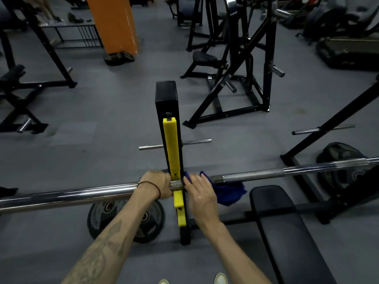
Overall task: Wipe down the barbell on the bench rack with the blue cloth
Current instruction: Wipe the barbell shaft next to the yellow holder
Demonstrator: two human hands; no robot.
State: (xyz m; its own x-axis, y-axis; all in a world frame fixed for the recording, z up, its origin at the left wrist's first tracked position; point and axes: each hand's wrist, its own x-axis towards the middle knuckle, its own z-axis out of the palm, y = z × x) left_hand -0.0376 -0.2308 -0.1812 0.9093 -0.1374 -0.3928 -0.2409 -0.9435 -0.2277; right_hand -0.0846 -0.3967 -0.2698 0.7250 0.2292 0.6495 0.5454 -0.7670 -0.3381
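Note:
A long steel barbell lies across the view on the bench rack, resting on the black upright with the yellow guard. My left hand grips the bar just left of that upright, at the inner end of the thick chrome sleeve. Just right of the upright, my right hand presses the blue cloth around the knurled shaft. Part of the cloth hangs loose below the bar.
A black bench pad runs under the bar at the right. Weight plates lie on the floor below my left arm and lean at the far right. Other black machines and an orange pillar stand beyond on grey flooring.

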